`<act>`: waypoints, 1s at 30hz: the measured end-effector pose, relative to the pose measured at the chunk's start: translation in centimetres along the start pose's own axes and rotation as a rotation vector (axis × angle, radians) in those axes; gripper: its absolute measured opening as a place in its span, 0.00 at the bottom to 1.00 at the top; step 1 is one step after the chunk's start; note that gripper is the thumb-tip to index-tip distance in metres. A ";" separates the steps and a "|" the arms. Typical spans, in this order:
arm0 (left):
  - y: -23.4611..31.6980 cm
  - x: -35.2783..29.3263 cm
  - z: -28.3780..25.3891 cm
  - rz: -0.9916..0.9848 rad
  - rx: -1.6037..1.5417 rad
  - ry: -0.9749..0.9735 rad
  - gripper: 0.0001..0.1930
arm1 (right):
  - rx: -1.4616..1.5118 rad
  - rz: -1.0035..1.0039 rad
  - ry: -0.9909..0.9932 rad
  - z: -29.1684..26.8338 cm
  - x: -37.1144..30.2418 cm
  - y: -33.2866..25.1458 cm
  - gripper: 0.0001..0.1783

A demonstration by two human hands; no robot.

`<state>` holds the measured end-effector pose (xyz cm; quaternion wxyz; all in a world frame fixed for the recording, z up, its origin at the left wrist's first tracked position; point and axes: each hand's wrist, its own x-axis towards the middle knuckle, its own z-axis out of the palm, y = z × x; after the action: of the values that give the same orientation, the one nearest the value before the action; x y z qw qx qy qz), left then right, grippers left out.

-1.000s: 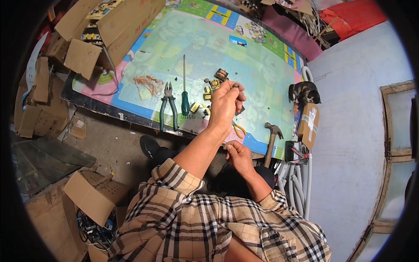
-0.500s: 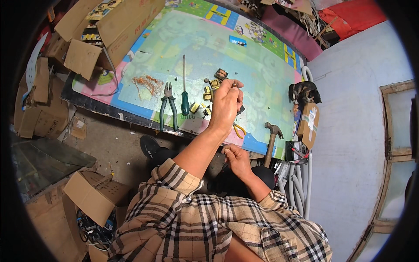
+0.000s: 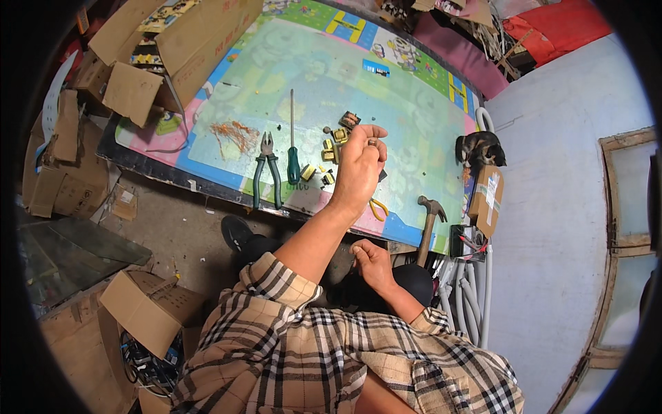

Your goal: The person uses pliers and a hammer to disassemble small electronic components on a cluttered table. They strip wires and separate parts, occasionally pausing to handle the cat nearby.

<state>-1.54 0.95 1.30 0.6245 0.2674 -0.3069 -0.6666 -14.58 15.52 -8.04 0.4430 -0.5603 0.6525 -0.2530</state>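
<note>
- Little has moved since the earlier frame: the left hand (image 3: 358,165) stays raised over the mat's near edge, and the right hand (image 3: 371,261) stays low by the lap.
- Cardboard boxes (image 3: 172,48) crowd the mat's far-left corner and the floor to its left; another open box (image 3: 148,310) sits on the concrete floor at lower left.
- Mat (image 3: 310,76): pale green with a pink and blue border, printed with cartoon figures, laid on a dark board.
- Copper wire scraps (image 3: 233,133) lie toward the mat's left end.
- Pliers (image 3: 266,169) with green handles lie at the near edge, just beside a green-handled screwdriver (image 3: 292,145) that points to the far edge.
- Small yellow and black parts (image 3: 331,148) lie scattered near the middle of the mat, just left of the raised hand.
- Left hand fingers are curled narrow, tips pinched together; whether they hold anything is too small to tell.
- Right hand fingers are bent narrow as well; I cannot tell what they hold.
- Hammer (image 3: 429,221) leans off the near edge to the right of the hands.
- Cat (image 3: 479,148) sits at the mat's right end, above a small carton (image 3: 486,200).
- Pale blue wall (image 3: 572,207) closes the right side.
</note>
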 end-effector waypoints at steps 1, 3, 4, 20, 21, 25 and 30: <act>0.0 0.0 0.0 0.008 0.008 -0.009 0.12 | 0.003 0.000 0.004 0.0 0.0 0.0 0.08; 0.1 0.0 0.1 0.014 0.028 -0.023 0.12 | 0.007 0.049 -0.039 -0.3 0.2 0.0 0.08; 0.2 0.0 0.2 0.016 0.038 -0.029 0.11 | 0.010 0.074 -0.061 -0.5 0.4 -0.3 0.08; 0.6 -0.2 0.9 -0.006 0.089 -0.166 0.20 | 0.189 -0.490 0.264 -7.2 7.2 -10.2 0.18; 0.6 -0.2 1.1 -0.011 0.073 -0.171 0.20 | 0.294 -0.462 0.119 -7.1 7.1 -10.3 0.25; 1.0 -0.4 0.7 -0.014 0.113 -0.175 0.19 | 0.588 -0.219 -0.082 -5.7 6.1 -12.7 0.27; 0.8 -0.7 1.1 -0.022 0.225 -0.138 0.18 | 0.783 -0.167 -0.121 -5.1 6.9 -11.9 0.17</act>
<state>-1.80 1.70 2.59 0.5607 0.2925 -0.4190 -0.6515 -12.83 5.13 2.19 0.6384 -0.4141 0.4318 -0.4843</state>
